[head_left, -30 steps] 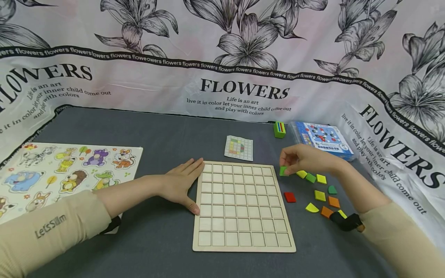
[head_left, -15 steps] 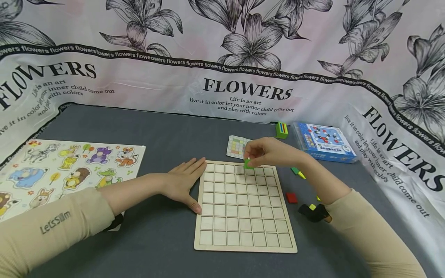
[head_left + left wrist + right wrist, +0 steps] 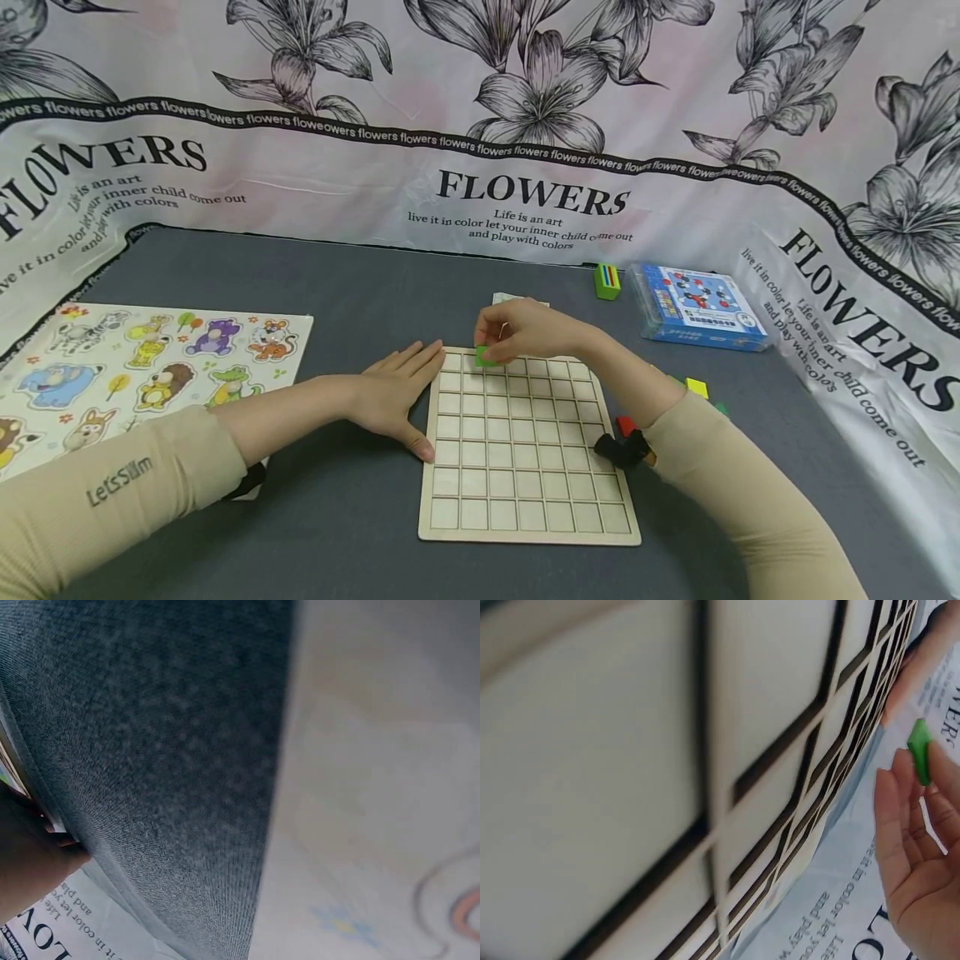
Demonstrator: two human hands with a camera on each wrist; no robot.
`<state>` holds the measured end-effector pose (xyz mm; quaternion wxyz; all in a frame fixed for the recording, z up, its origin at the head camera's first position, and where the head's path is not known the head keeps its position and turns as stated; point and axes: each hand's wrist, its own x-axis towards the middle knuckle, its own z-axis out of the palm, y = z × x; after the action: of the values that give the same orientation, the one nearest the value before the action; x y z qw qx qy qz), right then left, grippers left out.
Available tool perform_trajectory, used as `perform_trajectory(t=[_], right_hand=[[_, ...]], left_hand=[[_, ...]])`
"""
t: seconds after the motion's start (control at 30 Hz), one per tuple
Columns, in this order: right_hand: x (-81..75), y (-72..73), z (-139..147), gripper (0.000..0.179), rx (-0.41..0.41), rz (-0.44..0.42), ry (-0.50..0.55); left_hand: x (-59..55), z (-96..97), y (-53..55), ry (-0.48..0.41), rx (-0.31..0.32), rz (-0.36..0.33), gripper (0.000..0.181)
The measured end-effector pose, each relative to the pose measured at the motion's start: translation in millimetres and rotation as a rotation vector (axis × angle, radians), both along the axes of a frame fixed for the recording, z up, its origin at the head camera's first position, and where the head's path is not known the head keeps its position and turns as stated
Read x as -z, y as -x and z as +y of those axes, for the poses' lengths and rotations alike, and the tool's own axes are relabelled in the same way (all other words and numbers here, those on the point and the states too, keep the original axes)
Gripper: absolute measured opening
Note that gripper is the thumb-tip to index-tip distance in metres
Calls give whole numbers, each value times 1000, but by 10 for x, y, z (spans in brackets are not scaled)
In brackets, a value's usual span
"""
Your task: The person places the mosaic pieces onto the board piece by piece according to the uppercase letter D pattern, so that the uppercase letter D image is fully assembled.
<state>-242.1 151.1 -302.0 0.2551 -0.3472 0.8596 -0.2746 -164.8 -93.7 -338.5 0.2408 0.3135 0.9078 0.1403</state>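
Observation:
A pale wooden grid board (image 3: 525, 433) with square cells lies on the dark table. My right hand (image 3: 525, 329) pinches a small green tile (image 3: 483, 357) over the second cell of the board's far row. In the right wrist view the green tile (image 3: 919, 750) shows between thumb and fingertips. Flat beside the board's left edge lies my left hand (image 3: 393, 400), fingers straight and spread, the thumb right at the rim. A printed pattern card (image 3: 517, 298) behind the board is mostly covered by my right hand.
Right of the board are a red tile (image 3: 625, 427) and a yellow tile (image 3: 697, 387), others hidden under the right arm. A blue box (image 3: 705, 308) and a green striped block (image 3: 607, 282) stand at the back right. An animal picture board (image 3: 172, 367) lies left.
My right hand has carried the green tile leftward from the loose tiles to the board's far row, now covering much of the pattern card. My left hand has stayed put.

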Motion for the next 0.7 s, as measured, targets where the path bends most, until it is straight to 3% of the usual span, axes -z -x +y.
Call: perform_trajectory(t=[0.27, 0.7], right_hand=[[60, -19, -151, 4, -79, 2, -58], [87, -84, -212, 9, -81, 88, -116]], left_hand=[[9, -1, 7, 4, 0, -4, 130], [2, 3, -1, 4, -6, -13, 129]])
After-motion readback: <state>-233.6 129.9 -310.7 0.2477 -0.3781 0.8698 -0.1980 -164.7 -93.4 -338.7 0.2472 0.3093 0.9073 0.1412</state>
